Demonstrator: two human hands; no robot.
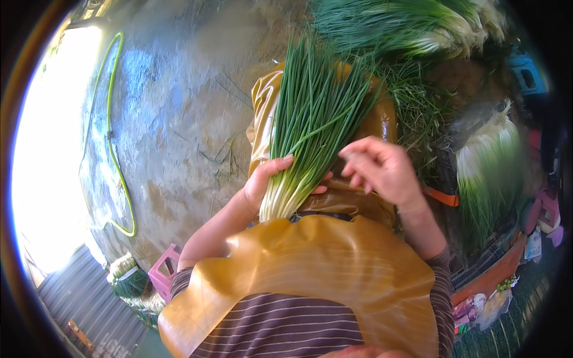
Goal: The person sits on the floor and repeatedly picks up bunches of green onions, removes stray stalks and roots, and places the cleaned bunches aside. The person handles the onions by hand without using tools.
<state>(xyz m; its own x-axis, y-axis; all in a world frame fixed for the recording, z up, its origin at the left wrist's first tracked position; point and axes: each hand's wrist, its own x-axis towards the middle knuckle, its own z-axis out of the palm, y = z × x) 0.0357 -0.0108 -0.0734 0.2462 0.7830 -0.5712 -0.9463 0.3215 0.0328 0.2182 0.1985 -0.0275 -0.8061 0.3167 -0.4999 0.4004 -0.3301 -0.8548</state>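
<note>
A thick bunch of green onions (309, 116) lies across the lap, white ends toward me and green leaves pointing away. My left hand (268, 176) is wrapped around its pale lower stalks, thumb on top and fingertips showing on the far side. Just right of the bunch, my right hand (382, 168) is raised with curled fingers; it is slightly blurred, and I see nothing held in it. A shiny yellow-brown waterproof apron (313, 250) covers the lap and legs.
Piled green onions (385, 27) lie at the upper right, above loose leaf scraps (416, 103). More green onions (488, 170) rest in a dark crate on the right. A blue plastic stool (526, 71), pink stool (163, 270), bundled onions (130, 277) and yellow-green hose (109, 134) surround me on the wet floor.
</note>
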